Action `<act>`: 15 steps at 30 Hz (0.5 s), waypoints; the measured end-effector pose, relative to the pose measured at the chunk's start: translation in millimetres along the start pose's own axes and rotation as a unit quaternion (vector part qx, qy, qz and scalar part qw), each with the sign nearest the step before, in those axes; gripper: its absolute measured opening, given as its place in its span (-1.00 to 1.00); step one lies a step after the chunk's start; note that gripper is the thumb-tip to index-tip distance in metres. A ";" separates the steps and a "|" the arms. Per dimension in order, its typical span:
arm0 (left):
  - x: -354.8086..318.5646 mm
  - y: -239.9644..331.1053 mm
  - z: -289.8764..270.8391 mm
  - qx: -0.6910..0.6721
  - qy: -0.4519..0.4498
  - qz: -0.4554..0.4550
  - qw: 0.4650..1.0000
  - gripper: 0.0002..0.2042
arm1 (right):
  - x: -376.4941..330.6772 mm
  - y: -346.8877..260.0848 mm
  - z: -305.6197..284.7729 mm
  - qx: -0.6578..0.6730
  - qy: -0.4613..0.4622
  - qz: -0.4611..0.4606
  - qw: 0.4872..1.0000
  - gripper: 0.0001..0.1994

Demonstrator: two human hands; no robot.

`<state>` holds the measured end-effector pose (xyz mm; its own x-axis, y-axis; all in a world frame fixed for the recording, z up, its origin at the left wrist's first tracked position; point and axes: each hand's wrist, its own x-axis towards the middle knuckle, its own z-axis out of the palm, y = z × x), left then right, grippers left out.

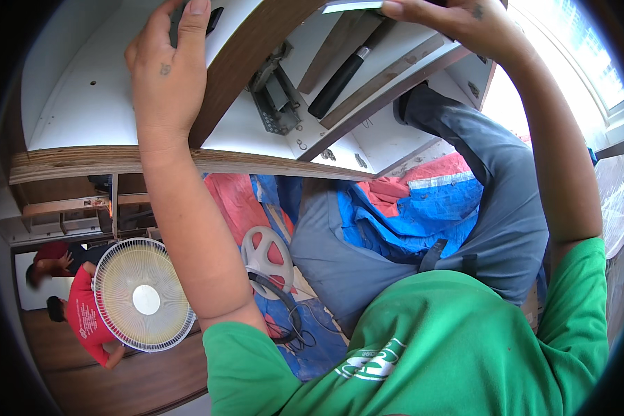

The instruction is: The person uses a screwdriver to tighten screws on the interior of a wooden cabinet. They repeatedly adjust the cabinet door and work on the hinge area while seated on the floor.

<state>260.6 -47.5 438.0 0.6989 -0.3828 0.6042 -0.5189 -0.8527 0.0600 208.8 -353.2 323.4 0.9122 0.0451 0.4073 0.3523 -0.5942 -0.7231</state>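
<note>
My left hand [165,90] is raised at the top edge over a white cabinet interior, closed around a dark object [215,21] whose kind I cannot make out. At the top right, my right hand [482,28] has its thumb against the end of a thin white strip [351,7]; its other fingers are out of the picture. Between the hands runs a dark brown wooden panel edge [239,62]. Below the strip, a black-handled tool [338,84] lies in a cabinet compartment, its far end partly hidden. Beside it sits a grey metal fitting [274,93].
A plywood cabinet edge [83,161] crosses in front of me. Metal hinges [328,154] and small rings lie in the compartments. A white round fan [144,295] stands at left, near a person in red [83,312]. Blue and red tarpaulin [437,215] covers the floor around my legs.
</note>
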 end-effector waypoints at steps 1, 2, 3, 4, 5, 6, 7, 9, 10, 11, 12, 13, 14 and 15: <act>0.2 -0.1 0.5 -0.001 0.000 0.004 1.000 -0.34 | -0.7 0.6 0.0 -0.006 0.001 0.004 1.000 -0.48; 0.2 -0.3 1.3 0.006 0.006 0.006 1.000 -0.34 | -1.2 1.2 0.1 -0.014 0.003 0.008 1.000 -0.49; -0.2 -0.5 1.6 0.013 0.013 0.008 1.000 -0.34 | -2.2 1.5 -0.1 -0.009 0.007 0.003 1.000 -0.48; -0.6 -0.7 1.8 0.021 0.019 0.008 1.000 -0.35 | -3.1 1.6 0.0 -0.004 0.010 -0.003 1.000 -0.48; -0.9 -0.8 1.8 0.022 0.013 0.002 1.000 -0.35 | -3.4 1.5 -0.3 0.002 0.013 -0.008 1.000 -0.47; -1.0 -1.0 1.6 0.023 0.007 -0.004 1.000 -0.35 | -3.1 1.3 -0.8 -0.008 0.010 0.000 1.000 -0.46; -1.0 -1.2 1.2 0.024 0.001 -0.011 1.000 -0.36 | -2.2 0.9 -1.3 -0.017 0.005 0.008 1.000 -0.46; -0.4 -1.4 0.6 0.018 0.005 -0.009 1.000 -0.36 | -1.2 0.3 -1.7 -0.029 -0.001 0.016 0.999 -0.45; 0.2 -1.4 0.6 0.015 0.006 -0.008 1.000 -0.36 | -0.6 0.1 -1.6 -0.032 -0.003 0.016 0.999 -0.45; 0.9 -1.5 0.6 0.007 -0.003 -0.005 1.000 -0.37 | -0.6 0.0 -1.5 -0.035 -0.004 0.016 0.999 -0.44; 1.5 -1.6 0.5 0.000 -0.012 -0.003 1.000 -0.37 | -1.1 -0.1 -1.5 -0.018 0.008 0.002 1.000 -0.45; 1.6 -1.7 0.6 -0.007 -0.021 -0.001 1.000 -0.37 | -2.1 -0.2 -1.1 -0.001 0.019 -0.012 1.000 -0.45; 1.2 -1.6 0.8 0.005 -0.012 -0.005 1.000 -0.37 | -2.7 -0.5 -0.8 0.016 0.030 -0.027 0.999 -0.46; 0.5 -1.6 1.1 0.018 -0.003 -0.008 1.000 -0.36 | -2.8 -0.7 -1.0 -0.012 0.018 -0.005 1.000 -0.46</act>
<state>262.3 -46.7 437.3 0.7101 -0.3719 0.5979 -0.4902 -0.8707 0.0406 205.8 -353.7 323.4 0.9000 0.0223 0.4354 0.3564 -0.6127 -0.7054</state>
